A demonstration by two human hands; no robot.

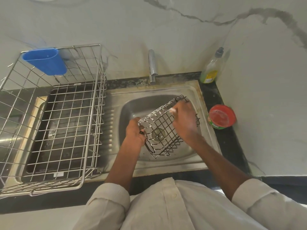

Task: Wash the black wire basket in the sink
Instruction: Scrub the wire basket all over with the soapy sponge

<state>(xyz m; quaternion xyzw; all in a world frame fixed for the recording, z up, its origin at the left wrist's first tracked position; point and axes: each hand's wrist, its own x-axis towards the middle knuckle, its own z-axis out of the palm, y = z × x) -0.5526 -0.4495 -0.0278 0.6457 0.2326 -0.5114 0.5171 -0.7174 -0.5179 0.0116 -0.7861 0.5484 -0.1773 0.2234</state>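
The black wire basket (163, 130) hangs tilted over the steel sink (167, 95), with white soap foam along its upper wires. My left hand (134, 131) grips the basket's left edge. My right hand (183, 121) lies on the basket's upper right side, its fingers curled round something small and foamy with a white bit showing at the fingertips; what it is cannot be made out. The drain (157, 132) shows through the wires.
The tap (152, 66) stands behind the sink; no water is seen running. A large steel dish rack (54, 123) with a blue cup holder (45, 61) fills the left side. A dish soap bottle (211, 68) and a red-lidded tub (221, 117) sit on the right ledge.
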